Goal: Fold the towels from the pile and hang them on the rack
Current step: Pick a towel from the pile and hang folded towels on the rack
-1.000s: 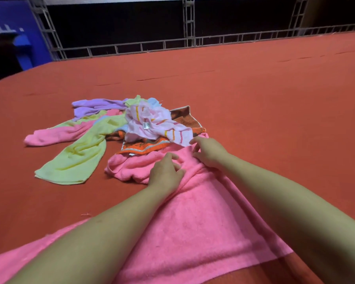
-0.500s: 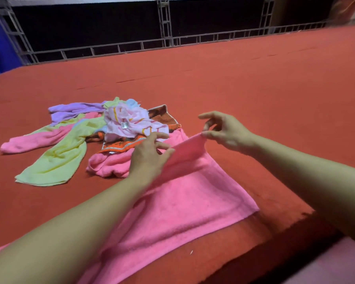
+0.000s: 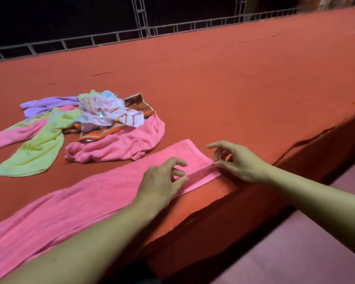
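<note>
A long pink towel (image 3: 86, 199) lies folded lengthwise along the near edge of the red surface. My left hand (image 3: 162, 181) pinches its upper layer near the right end. My right hand (image 3: 237, 160) pinches the towel's right corner, thumb and forefinger on the edge, other fingers spread. Behind lies the pile (image 3: 103, 117): a crumpled pink towel (image 3: 119, 144), a yellow-green towel (image 3: 35, 152), a purple one (image 3: 43, 104), a pale striped one with a label, and an orange patterned one. No rack is in view.
The red carpeted platform (image 3: 234, 85) stretches far back and right. Its front edge (image 3: 254, 185) drops to a purplish floor (image 3: 295, 249) at lower right. A metal truss railing (image 3: 143, 31) runs along the far side.
Both hands lifted the far edge of the pink towel and brought it toward me, laying it over the near edge. The towel is now a narrow strip. The view shifted right.
</note>
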`<state>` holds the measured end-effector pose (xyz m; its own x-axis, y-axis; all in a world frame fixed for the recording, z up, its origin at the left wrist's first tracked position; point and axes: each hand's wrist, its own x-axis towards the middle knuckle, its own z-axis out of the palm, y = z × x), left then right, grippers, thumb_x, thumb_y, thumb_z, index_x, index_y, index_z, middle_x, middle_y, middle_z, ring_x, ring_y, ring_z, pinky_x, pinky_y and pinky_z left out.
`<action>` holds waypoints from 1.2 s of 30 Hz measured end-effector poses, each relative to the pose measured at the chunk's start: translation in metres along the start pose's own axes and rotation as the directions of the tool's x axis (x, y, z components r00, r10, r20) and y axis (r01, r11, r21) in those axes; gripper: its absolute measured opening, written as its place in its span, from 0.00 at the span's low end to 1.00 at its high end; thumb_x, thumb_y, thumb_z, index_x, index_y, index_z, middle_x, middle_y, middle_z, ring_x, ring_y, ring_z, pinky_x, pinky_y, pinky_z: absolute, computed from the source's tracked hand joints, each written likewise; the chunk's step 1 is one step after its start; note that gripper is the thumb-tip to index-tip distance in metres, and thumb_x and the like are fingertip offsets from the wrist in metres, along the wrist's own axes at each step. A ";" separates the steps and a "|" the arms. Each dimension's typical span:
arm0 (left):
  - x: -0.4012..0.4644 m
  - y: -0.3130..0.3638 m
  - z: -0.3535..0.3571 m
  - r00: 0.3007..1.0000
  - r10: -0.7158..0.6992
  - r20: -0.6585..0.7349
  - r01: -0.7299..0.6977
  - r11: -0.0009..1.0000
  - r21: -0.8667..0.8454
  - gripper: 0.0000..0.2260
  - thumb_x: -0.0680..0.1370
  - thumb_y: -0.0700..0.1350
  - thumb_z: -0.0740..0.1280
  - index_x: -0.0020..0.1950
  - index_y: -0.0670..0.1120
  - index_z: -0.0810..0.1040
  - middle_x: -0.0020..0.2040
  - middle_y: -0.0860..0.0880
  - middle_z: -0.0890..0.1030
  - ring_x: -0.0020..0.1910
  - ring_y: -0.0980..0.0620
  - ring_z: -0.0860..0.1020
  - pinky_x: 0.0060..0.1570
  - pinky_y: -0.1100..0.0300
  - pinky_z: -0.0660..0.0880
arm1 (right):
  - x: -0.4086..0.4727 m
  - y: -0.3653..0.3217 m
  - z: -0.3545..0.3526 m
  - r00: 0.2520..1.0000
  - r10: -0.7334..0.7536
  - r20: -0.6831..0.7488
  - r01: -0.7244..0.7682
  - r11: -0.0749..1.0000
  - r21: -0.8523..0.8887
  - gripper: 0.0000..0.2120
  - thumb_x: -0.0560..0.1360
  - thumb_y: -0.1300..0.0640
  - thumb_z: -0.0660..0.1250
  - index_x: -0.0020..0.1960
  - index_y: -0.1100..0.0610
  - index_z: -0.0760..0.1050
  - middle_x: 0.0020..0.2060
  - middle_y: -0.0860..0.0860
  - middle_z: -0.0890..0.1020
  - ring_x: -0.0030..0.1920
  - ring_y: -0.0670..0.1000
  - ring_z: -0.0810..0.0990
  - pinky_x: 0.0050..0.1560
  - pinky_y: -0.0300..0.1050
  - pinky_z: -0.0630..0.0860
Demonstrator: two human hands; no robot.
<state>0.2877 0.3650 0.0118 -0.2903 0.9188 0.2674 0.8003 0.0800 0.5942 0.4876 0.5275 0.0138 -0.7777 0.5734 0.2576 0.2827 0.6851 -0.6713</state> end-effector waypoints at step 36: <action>0.182 -0.006 0.023 0.998 -0.068 0.003 0.067 0.975 -0.214 0.12 0.78 0.43 0.69 0.61 0.49 0.78 0.48 0.51 0.79 0.45 0.56 0.76 0.47 0.64 0.70 | 0.017 -0.025 0.003 0.860 0.494 -0.128 -0.462 0.860 0.218 0.24 0.68 0.66 0.73 0.61 0.54 0.73 0.31 0.46 0.81 0.28 0.43 0.77 0.32 0.36 0.71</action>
<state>0.2424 0.5408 0.0399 -0.3427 0.9124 0.2238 0.6483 0.0573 0.7592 0.4656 0.5182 0.0328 -0.4567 0.8894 -0.0211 0.4798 0.2263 -0.8477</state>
